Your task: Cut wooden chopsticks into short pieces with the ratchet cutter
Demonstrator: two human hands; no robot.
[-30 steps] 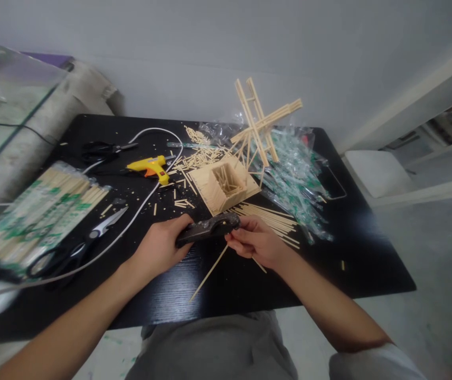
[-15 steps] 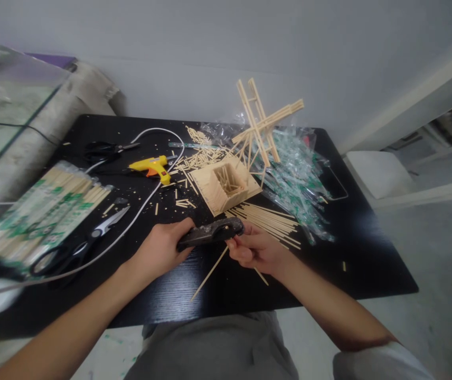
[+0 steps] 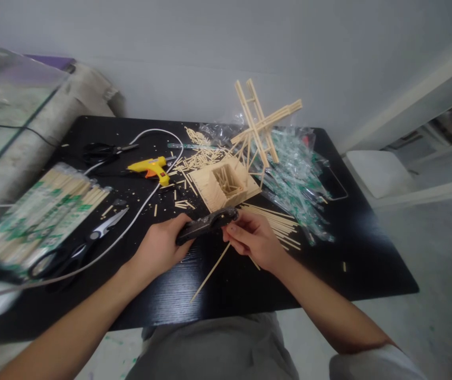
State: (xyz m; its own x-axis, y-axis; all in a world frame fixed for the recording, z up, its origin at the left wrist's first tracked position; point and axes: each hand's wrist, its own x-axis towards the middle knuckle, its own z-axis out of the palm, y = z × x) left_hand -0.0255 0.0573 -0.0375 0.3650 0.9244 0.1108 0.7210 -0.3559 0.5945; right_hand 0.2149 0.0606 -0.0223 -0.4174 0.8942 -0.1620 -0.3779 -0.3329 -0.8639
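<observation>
My left hand [image 3: 165,237] is closed around one end of a black hand tool [image 3: 199,227] with a curved, hooked far end; its exact kind is unclear. At that hooked end my right hand [image 3: 254,237] has its fingers pinched together on a thin wooden stick [image 3: 255,263], whose lower tip shows beneath the palm. Another thin stick [image 3: 209,273] slants from under the right fingers toward the front edge; whether it is held or lies on the table I cannot tell. Just beyond the hands stands a wooden model [image 3: 218,190] with a square box of short sticks.
A lattice cross of sticks [image 3: 263,124] rises behind the box. Long loose sticks [image 3: 277,224] fan out beside it. Leftward lie a yellow glue gun [image 3: 150,168] with its white cord, scissors [image 3: 91,240], and packs of chopsticks [image 3: 47,216]. Plastic wrappers [image 3: 297,174] cover the right back.
The black tool and my right hand have shifted slightly left and up, and the tool's hooked end has tilted upward. The stick tip below my right hand has moved up and left.
</observation>
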